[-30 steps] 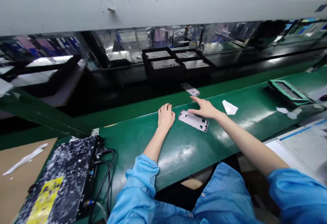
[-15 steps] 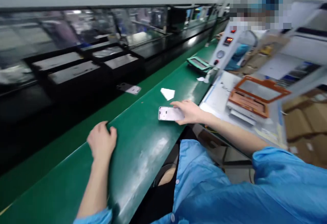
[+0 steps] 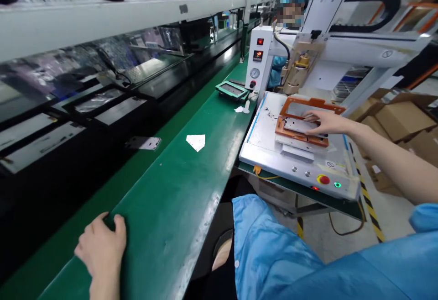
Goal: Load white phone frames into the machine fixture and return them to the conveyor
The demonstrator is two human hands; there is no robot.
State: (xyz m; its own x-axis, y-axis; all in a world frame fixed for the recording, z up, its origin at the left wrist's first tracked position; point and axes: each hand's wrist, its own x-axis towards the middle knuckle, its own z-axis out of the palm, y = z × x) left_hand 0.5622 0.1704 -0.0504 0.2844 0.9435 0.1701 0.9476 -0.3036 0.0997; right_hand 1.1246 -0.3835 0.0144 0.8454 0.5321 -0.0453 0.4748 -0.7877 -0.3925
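My right hand point(image 3: 325, 122) reaches out to the right over an orange fixture point(image 3: 310, 104) on a white machine table point(image 3: 270, 154). Its fingers lie closed over a silver phone frame point(image 3: 297, 125), which rests in the fixture. My left hand point(image 3: 101, 250) sits at the lower left with its fingers curled over the far edge of the green conveyor belt point(image 3: 178, 199). Both sleeves are light blue.
A white paper scrap point(image 3: 196, 141) and a green tray point(image 3: 232, 91) lie on the belt. A small phone part point(image 3: 143, 143) rests on the black lower track beside black trays point(image 3: 99, 103). The table carries a red button point(image 3: 323, 180) and a control box point(image 3: 259, 62). Another person point(image 3: 290, 7) stands behind; cardboard boxes point(image 3: 400, 117) are at right.
My right hand lifted the phone frame off the green belt and carried it right onto the orange fixture. My view swung right; my left hand stayed on the belt's edge.
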